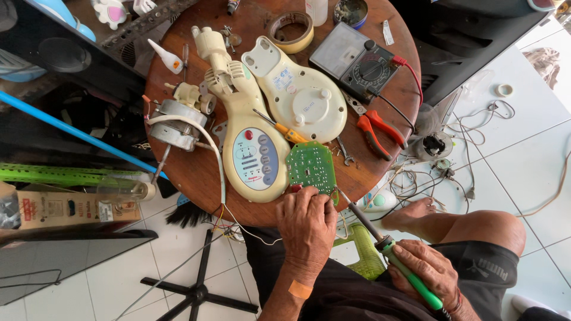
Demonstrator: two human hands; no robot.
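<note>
Left hand (306, 224) rests at the near edge of the round wooden desk (196, 172), fingers (315, 199) curled down and pinching the near edge of a green circuit board (311, 167). Board lies flat just beyond the fingertips, solder side up. Right hand (425, 270) is closed in a full wrap round the green handle of a soldering iron (380, 238); the shaft angles up and left, tip arriving right beside the left fingertips at the board's near right corner.

Handling, as a judgement: board looks light, thin, stiff, somewhat fragile; best held by its bare edges, off the solder joints. Iron is light and rigid, tip presumably hot, so take it only by the insulated handle.

Just left of the left fingers sits a cream fan control housing (250, 142) with a blue button panel; beyond it a cream back cover (297, 95). Yellow-handled screwdriver (279, 126) lies beyond the board. Further left, a small motor (172, 125). Right of the board, orange pliers (377, 134); beyond them a multimeter (357, 59).

Hard to make out: exact contact point of the tip is hidden by the left fingers; whether solder wire is pinched there cannot be told. Iron's cord end is cut off at the frame bottom.
</note>
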